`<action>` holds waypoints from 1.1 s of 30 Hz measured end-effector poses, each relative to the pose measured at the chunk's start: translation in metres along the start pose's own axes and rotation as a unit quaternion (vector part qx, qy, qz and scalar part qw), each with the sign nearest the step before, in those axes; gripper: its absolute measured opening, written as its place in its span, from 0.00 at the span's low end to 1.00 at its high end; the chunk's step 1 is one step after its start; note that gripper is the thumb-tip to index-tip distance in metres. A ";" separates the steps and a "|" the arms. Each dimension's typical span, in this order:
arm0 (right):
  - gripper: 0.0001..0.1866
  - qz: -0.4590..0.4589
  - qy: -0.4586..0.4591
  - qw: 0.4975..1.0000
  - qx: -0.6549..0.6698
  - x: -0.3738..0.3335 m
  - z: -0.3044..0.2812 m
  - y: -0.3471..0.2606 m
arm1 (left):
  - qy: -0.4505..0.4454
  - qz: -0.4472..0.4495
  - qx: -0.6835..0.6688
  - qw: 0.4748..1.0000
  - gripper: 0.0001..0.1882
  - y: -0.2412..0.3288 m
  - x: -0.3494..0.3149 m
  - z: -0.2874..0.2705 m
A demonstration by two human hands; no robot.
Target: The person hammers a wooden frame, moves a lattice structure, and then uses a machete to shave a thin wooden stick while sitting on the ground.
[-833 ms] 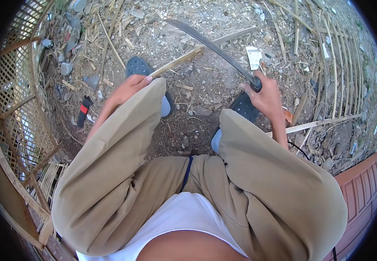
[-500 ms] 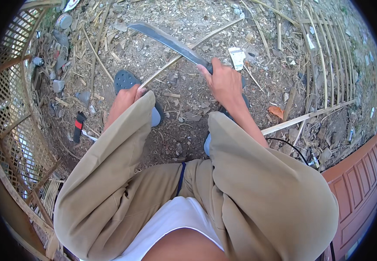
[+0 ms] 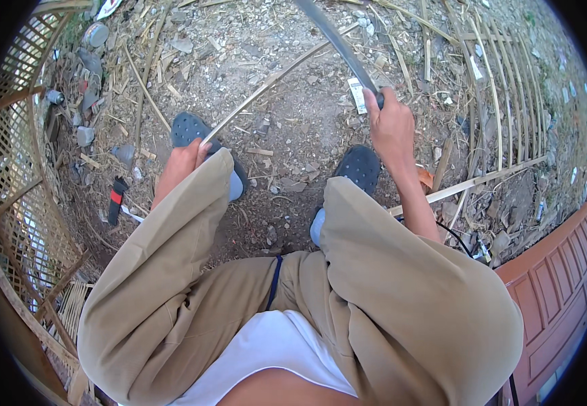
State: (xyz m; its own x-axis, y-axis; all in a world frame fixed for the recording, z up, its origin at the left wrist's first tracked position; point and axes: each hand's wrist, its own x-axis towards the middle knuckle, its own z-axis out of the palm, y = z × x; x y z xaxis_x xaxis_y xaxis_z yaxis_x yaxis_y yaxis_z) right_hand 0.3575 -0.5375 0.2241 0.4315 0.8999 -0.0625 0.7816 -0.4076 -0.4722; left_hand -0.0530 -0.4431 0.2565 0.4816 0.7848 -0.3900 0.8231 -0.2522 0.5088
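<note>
From my distant seat I see the left hand (image 3: 180, 166) closed around the near end of the thin wooden strip (image 3: 266, 85), and the right hand (image 3: 395, 128) wrapped on the handle of a long dark blade (image 3: 343, 53) — this crosses in view the strip's far part, touching or not I cannot tell. Left of the strip are the black-and-red object (image 3: 115, 201) and the lattice panel (image 3: 29, 139); right of it, the white card (image 3: 356, 96) and the slatted frame (image 3: 497, 111) — while the left shoe (image 3: 188, 128) crowds its near end.
</note>
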 end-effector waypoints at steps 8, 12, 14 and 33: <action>0.31 0.044 0.005 0.997 -0.067 0.023 0.042 0.028 | -0.020 0.004 0.039 0.999 0.20 -0.010 -0.010 -0.010; 0.30 0.104 0.073 0.991 -0.046 0.042 0.013 0.056 | -0.014 0.004 0.022 1.000 0.20 -0.041 -0.014 0.009; 0.30 0.089 0.064 0.994 0.001 0.028 -0.005 0.039 | -0.016 0.014 0.002 1.000 0.20 -0.031 -0.005 0.018; 0.28 0.097 0.065 0.992 0.041 0.015 -0.005 0.040 | -0.244 -0.134 -0.603 0.748 0.17 -0.006 0.030 0.046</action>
State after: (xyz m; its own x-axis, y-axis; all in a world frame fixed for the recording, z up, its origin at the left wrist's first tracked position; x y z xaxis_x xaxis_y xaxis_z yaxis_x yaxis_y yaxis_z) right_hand 0.3973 -0.5414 0.2089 0.6283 0.7765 -0.0482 0.6411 -0.5519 -0.5333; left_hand -0.0300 -0.4444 0.2061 0.6418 0.3414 -0.6867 0.1827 0.8017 0.5692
